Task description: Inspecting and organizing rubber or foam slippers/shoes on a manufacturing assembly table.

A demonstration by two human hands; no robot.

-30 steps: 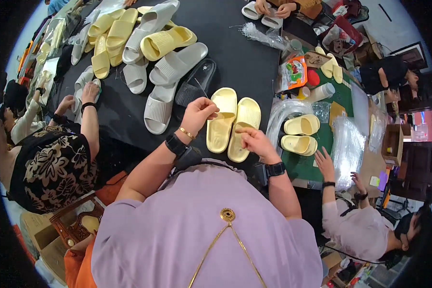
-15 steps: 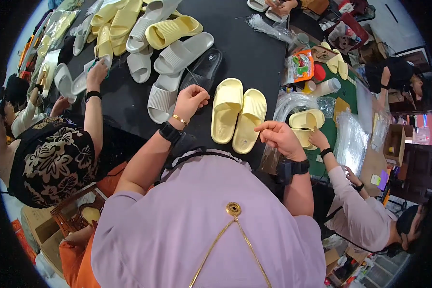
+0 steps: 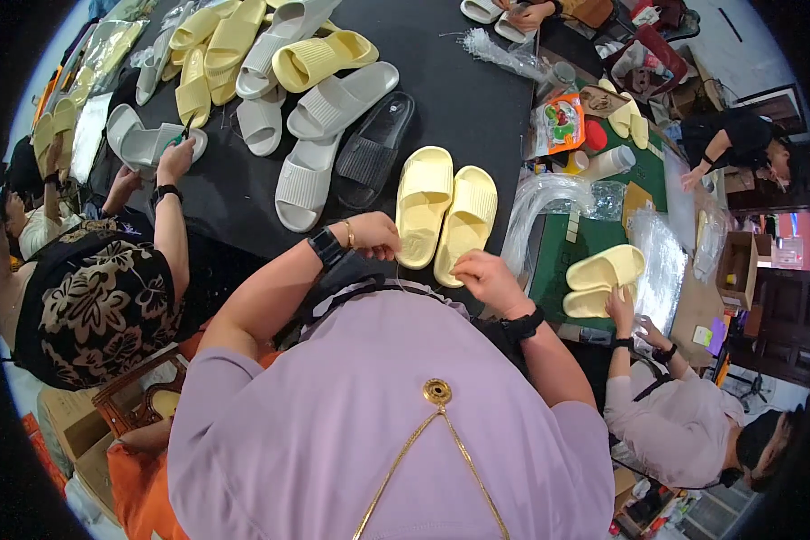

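A pair of pale yellow slide sandals (image 3: 423,200) lies side by side on the black table in front of me, toes pointing away. At the heel of the left slide, my left hand (image 3: 375,235) is closed in a pinch on a thin plastic strand (image 3: 400,275), which dangles in a faint curve below the fingers. My right hand (image 3: 490,280) is also pinched closed, close to the heel of the right slide. Its fingertips hide whatever lies between them.
Grey slides (image 3: 308,184), a black slide (image 3: 375,153) and several yellow slides (image 3: 236,43) lie across the table (image 3: 468,99). At left a co-worker's hand (image 3: 175,159) holds scissors by a grey slide. Bundled clear plastic strands (image 3: 535,205) lie at right, near another co-worker handling yellow slides (image 3: 606,266).
My left hand has come down and right from beside the black slide, bringing the strand along. My right hand has moved left and down, its fingers now pinched. Co-workers' hands have shifted too.
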